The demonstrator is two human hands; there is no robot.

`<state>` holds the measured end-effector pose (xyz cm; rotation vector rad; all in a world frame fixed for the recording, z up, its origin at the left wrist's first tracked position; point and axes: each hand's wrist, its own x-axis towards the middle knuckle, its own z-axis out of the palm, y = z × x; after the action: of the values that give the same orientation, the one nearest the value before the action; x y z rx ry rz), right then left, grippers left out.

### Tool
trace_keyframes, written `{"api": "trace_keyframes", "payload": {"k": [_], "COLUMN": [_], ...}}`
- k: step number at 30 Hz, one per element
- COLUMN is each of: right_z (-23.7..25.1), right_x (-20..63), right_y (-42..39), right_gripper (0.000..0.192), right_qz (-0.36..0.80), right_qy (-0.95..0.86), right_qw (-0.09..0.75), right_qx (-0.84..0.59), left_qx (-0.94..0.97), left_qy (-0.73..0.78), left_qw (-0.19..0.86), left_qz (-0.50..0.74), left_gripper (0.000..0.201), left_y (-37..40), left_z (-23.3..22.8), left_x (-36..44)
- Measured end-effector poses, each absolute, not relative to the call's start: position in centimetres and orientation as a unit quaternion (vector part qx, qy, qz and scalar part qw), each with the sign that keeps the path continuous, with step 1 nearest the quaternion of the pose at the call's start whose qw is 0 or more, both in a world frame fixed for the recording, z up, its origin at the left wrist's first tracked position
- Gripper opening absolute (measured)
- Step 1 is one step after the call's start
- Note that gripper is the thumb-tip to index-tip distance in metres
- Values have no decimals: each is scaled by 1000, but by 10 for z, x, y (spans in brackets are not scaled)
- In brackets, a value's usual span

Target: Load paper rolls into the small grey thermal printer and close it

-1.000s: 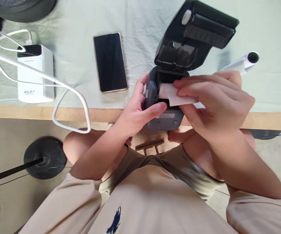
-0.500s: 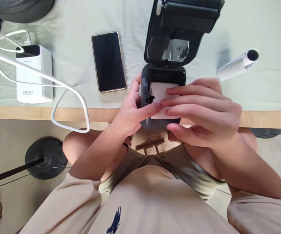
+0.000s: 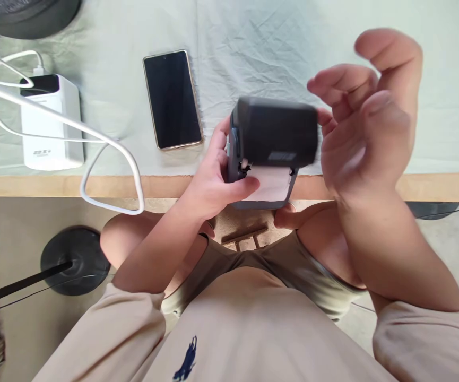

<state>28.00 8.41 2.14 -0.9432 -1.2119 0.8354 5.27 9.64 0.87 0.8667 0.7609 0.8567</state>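
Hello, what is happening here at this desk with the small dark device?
A seated person holds a small dark printer at the desk's front edge. The left hand grips its side, thumb on the white paper that sticks out at the front. The lid is down over the body, though blur hides whether it is latched. The right hand is open beside the printer, fingers curled, gripping nothing. A black phone and a white power bank with a cable lie to the left.

Single head-worn view, looking steeply down and forward. Own lap nearest, tabletop (image 3: pixel 173 185) edge crossing mid-frame, hands close beneath lens; floor visible left and right.
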Motion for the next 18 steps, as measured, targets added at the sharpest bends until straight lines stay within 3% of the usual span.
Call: {"api": "trace_keyframes", "payload": {"k": [3, 6, 9, 14, 18], "right_z": [18, 15, 15, 24, 25], "right_x": [278, 272, 266, 268, 268], "right_y": [84, 80, 75, 73, 76], "right_gripper": [33, 52, 69, 74, 81], "right_qz": [396, 420, 429, 475, 475], "right_qy": [-551, -592, -616, -604, -591], "right_qw": [608, 539, 491, 453, 449], "right_qx": [-413, -427, -441, -452, -473], "left_qx": [387, 366, 355, 336, 347], "left_qy": [342, 332, 313, 321, 302], "left_qw": [755, 771, 780, 779, 781], "left_qz": [403, 402, 409, 421, 423], "left_gripper": [103, 102, 82, 44, 37], "left_y": [97, 95, 92, 89, 89], "left_z": [8, 12, 16, 26, 26], "left_x": [53, 55, 57, 58, 63]}}
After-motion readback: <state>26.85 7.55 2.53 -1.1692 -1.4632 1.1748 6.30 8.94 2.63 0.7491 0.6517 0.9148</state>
